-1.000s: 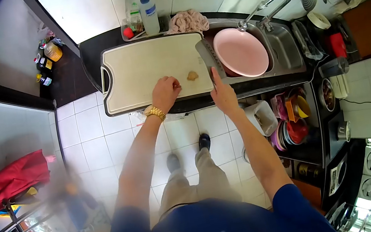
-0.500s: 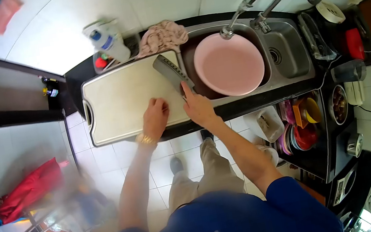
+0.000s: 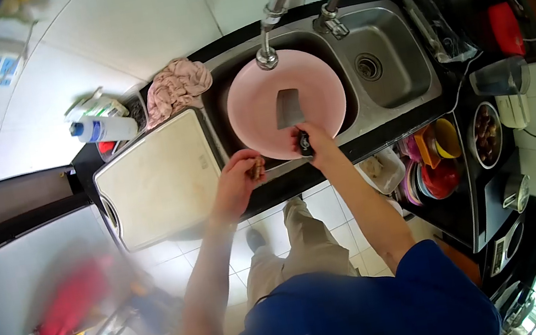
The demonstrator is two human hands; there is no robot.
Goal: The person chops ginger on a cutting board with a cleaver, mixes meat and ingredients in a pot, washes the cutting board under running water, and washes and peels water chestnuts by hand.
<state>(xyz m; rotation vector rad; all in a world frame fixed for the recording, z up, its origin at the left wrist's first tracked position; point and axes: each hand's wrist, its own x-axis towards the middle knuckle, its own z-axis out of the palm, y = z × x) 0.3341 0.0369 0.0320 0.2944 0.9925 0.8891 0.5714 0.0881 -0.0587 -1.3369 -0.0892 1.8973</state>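
Note:
My right hand [image 3: 318, 145] is wrapped round the black handle of a cleaver [image 3: 288, 109]. Its broad grey blade points away from me, over the pink basin [image 3: 255, 129] in the large sink bowl. My left hand [image 3: 232, 186] is closed near the sink's front edge, with a small brownish piece [image 3: 257, 168] showing at its fingertips; I cannot make out what it is. To the left of this hand lies a cream cutting board [image 3: 161, 179] with a dark rim.
The faucet [image 3: 266, 55] arches over the basin. Beside it is a smaller sink bowl [image 3: 396, 70]. A crumpled pink cloth [image 3: 177, 87] and a white bottle [image 3: 106, 128] stand behind the board. Coloured dishes [image 3: 439, 179] sit on a shelf at right.
The cleaver and my right hand have gone from the cutting board to over the basin. My left hand has come off the board, a brownish piece now visible in it. The view has shifted.

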